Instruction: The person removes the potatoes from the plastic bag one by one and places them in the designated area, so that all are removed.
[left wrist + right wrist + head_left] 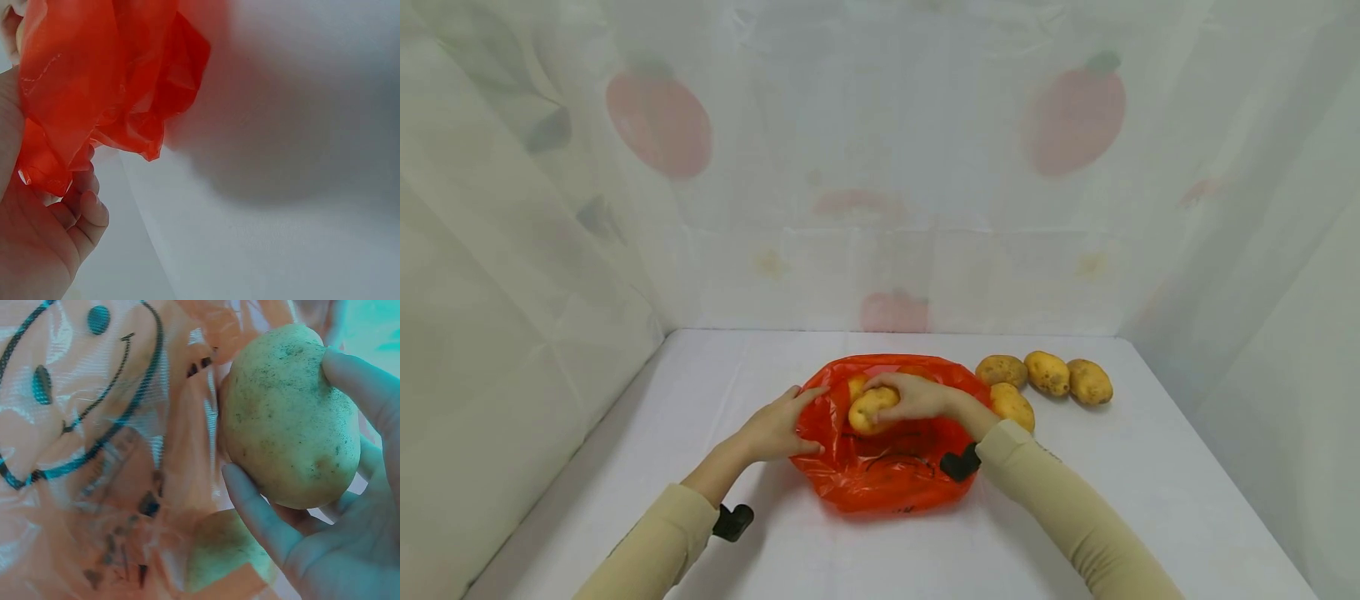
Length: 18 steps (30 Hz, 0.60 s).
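Note:
A red plastic bag (887, 492) with a printed dark smiling face lies spread at the middle of the table. At its left rim my left hand (777, 427) grips the film, which bunches between thumb and fingers in the left wrist view. Over the bag's mouth, my right hand (919, 398) holds a yellow potato (867, 414) between thumb and fingers. Another potato (222, 550) shows below it in the right wrist view. Inside the bag, a potato (856, 384) is partly visible behind the held one; the rest of the contents is hidden.
Right of the bag lie several loose potatoes: one (1012, 407) beside the bag's rim, and a row of three farther back, with one potato (1091, 382) at its right end. White printed curtains (880, 275) enclose the white table (700, 375) at the back and sides.

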### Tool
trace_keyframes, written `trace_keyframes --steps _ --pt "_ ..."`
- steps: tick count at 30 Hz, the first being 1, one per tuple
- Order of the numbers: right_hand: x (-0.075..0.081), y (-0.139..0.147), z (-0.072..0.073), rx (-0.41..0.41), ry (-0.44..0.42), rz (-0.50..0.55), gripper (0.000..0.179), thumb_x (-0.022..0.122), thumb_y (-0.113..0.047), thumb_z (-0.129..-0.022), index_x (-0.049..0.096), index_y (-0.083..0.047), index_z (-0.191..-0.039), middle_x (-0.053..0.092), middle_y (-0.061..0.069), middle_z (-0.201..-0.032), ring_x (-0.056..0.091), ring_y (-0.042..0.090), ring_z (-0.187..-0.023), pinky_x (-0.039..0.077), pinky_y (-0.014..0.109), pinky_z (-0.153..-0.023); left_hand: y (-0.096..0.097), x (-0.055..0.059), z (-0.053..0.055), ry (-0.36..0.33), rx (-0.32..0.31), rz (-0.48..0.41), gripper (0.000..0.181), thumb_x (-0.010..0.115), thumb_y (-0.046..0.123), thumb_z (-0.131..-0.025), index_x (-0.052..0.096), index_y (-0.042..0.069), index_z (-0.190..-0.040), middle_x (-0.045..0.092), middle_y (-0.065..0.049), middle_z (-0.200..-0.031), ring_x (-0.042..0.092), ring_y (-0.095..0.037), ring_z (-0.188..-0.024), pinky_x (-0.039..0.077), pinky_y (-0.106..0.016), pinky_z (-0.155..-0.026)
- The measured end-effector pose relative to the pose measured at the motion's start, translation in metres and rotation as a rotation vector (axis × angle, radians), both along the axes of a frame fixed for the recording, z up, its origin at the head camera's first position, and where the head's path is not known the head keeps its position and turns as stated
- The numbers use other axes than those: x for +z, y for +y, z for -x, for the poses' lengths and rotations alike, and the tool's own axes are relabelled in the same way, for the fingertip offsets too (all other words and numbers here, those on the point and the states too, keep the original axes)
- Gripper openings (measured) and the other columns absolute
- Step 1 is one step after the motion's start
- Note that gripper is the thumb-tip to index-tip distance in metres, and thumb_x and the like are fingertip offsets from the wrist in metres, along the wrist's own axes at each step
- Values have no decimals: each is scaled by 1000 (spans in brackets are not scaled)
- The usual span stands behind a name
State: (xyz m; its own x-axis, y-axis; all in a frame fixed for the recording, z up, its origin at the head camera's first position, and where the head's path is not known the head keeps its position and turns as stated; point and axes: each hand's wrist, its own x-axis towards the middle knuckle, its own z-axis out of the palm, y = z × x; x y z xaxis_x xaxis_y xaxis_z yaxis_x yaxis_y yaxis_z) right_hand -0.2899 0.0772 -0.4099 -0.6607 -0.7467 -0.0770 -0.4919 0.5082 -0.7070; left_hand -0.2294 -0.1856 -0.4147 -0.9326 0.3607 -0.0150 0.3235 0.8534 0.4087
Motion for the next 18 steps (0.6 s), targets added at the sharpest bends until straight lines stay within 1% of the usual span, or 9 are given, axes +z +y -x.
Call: trace_keyframes --steps 5,9,10,12,16,18 --pt "12 3 0 11 -42 30 49 67 -35 -83 49 -22 -127 51 -9 -120 51 12 -104 43 31 -90 -1 0 0 2 3 -1 87 81 33 -66 37 22 -141 40 -20 -134 54 -33 -107 47 -53 -87" --pt "22 6 -1 14 -38 34 48 65 -35 -85 48 -22 -128 52 -9 -117 51 11 -101 44 29 -88 -2 0 0 -6 4 -3 87 81 33 -67 37 22 -141 36 -23 -138 52 -37 -112 45 -55 -88" --pt "26 6 -3 10 -39 35 48 65 -33 -85 48 -21 -128 52 -7 -116 51 12 -100 45 30 -87 -2 0 0 -6 3 -2 87 81 33 -67 36 22 -141 35 -24 -138 51 -38 -113 45 -55 -88" --pt "30 7 -4 11 -20 29 46 65 -34 -85 48 -23 -127 53 -7 -113 52 12 -97 46 29 -85 -2 0 0 -7 4 -3 87 81 32 -67 37 22 -141 35 -24 -139 51 -38 -113 45 -56 -88" --pt "38 10 -4 -3 -23 29 44 66 -35 -84 49 -28 -124 55 -5 -108 54 14 -94 47 30 -81 -1 0 0 0 4 0 87 81 32 -66 37 22 -140 40 -19 -135 54 -34 -109 46 -53 -87" --pt "39 13 -2 -17 -20 30 43 67 -38 -83 49 -32 -122 55 -5 -107 54 14 -93 47 30 -81 -1 0 0 3 4 0 87 81 32 -66 38 22 -140 42 -18 -133 55 -31 -106 47 -52 -87"
